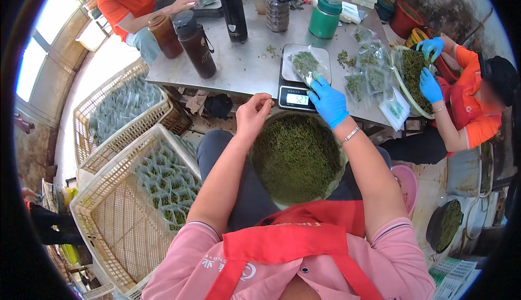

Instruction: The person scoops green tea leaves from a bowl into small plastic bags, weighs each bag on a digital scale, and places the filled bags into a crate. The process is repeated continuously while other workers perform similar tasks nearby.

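Note:
My right hand (329,102), in a blue glove, grips the open end of a clear plastic bag (305,64) with green, peppercorn-like bits inside. The bag lies on the pan of a digital scale (296,98) with a lit display. My bare left hand (254,114) is at the table edge, just left of the scale, its fingertips pinched together; whatever they hold, if anything, is too small to name. Between my knees stands a round tub (297,159) full of loose green bits. More filled bags (374,64) lie to the right of the scale.
Bottles and a green jar (325,15) stand on the metal table (249,72). Two plastic crates (122,213) on my left hold standing filled bags. One co-worker (461,91) handles green bits in a basket at right; another (135,7) sits far left. A pink basin (404,186) lies beside me.

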Demonstrator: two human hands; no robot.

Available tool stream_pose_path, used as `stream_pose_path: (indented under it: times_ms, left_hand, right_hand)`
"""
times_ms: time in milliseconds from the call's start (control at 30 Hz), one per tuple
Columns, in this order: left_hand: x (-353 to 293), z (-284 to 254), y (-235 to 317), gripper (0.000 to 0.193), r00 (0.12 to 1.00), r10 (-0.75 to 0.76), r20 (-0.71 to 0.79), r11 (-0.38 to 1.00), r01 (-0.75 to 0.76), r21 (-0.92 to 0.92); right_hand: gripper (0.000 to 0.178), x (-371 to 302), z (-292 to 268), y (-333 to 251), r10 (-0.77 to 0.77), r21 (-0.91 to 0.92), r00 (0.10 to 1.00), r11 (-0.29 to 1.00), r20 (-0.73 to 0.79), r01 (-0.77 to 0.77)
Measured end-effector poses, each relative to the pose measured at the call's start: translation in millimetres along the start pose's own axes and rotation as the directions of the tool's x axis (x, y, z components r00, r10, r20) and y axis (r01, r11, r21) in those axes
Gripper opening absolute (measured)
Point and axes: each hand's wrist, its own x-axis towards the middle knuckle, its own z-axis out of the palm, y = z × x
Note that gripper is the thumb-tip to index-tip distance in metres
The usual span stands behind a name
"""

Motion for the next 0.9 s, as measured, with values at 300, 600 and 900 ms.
stream_pose_path:
  times_ms: [300,600,900]
  left_hand:
    - [16,-4,8,0.042,0.860,0.504,-0.077,0.586,-0.275,0.762]
    - [11,-5,-1,0.045,0.925,0.376,-0.054,0.684,-0.237,0.690]
    - [5,-8,0,0.050,0.914,0.399,-0.068,0.703,-0.258,0.663]
  right_hand:
    - [0.015,26,-38,-107,-0.248,-0.116,0.938,0.953,0.242,0.281]
    - [0.021,22,8,-107,-0.100,0.011,0.947,0.995,0.306,0.101]
    - [0.038,15,-24,-129,-0.101,0.066,0.964,0.994,0.247,0.087]
